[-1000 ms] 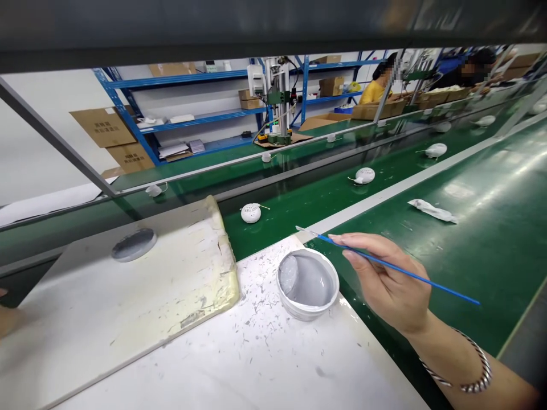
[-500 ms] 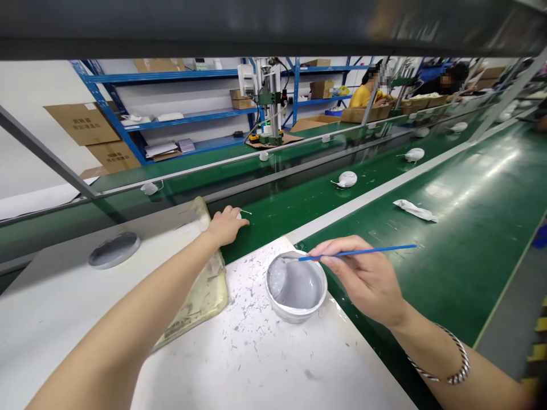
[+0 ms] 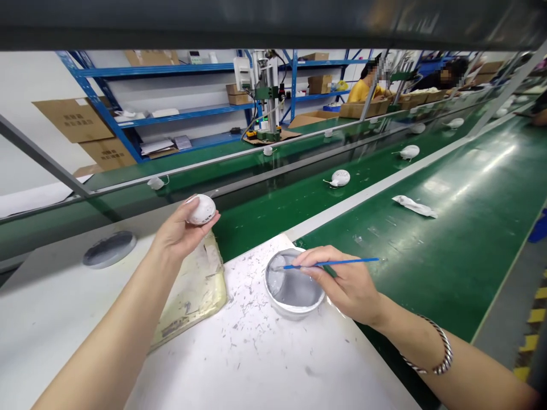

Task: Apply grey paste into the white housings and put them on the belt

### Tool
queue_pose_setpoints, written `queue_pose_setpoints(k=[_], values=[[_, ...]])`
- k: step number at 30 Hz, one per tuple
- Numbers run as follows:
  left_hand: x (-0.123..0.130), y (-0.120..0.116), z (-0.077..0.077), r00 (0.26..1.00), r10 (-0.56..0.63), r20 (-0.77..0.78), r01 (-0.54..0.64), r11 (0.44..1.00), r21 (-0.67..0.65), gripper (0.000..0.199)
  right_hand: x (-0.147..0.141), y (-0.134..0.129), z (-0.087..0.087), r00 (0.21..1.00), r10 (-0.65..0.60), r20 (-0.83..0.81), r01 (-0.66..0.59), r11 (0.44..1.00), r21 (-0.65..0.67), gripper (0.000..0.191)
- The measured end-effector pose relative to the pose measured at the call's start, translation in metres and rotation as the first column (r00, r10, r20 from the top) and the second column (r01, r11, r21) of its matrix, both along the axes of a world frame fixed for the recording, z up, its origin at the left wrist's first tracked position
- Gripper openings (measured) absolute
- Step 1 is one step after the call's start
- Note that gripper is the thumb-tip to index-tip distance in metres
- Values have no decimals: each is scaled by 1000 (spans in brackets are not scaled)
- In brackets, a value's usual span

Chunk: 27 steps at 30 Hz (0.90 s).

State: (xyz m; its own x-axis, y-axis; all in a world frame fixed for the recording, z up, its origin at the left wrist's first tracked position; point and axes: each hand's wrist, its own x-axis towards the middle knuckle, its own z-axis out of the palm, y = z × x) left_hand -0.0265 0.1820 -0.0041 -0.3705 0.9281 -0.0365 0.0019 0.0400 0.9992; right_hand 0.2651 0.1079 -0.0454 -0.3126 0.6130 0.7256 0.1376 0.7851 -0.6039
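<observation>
Head view: left hand (image 3: 175, 232) clasps white holed casing (image 3: 202, 209) (egg-shaped), right hand (image 3: 344, 283) pinches brush (image 3: 342, 262).

Blue steel shelving (image 3: 158, 69) against white wall (image 3: 34, 74)

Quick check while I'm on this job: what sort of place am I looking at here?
Most likely a factory assembly line, perhaps for small devices: a green conveyor belt carries spaced white round units, blue steel shelving holds cardboard boxes, and a bench-mounted press stands beyond.
</observation>
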Motion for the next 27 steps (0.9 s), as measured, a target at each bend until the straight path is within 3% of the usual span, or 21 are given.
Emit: queue_pose_setpoints(k=[3, 7, 12, 18, 23, 27], values=[[11, -33, 9, 970, 2, 245, -16, 998, 55, 9, -1, -1, 0, 998, 25, -66, -37, 981, -191, 11], [20, -63, 7, 884, -67, 462, -6, 988, 155, 33, -2, 3, 1, 964, 36, -263, -167, 852, -496, 4], [24, -79, 3, 949, -86, 304, 19, 976, 219, 55, 1, 18, 3, 893, -98, -440, -259, 688, -678, 24], [32, -89, 1, 983, -158, 92, 133, 964, 231, 68, 9, 24, 7, 815, -226, -534, -352, 539, -765, 30], [43, -99, -1, 971, -227, -79, 239, 948, 211, 71, 10, 25, 7, 791, -288, -541, -371, 477, -797, 37], [50, -106, -2, 951, -285, -121, 304, 932, 198, 68, 10, 25, 7, 798, -266, -541, -373, 486, -790, 34]])
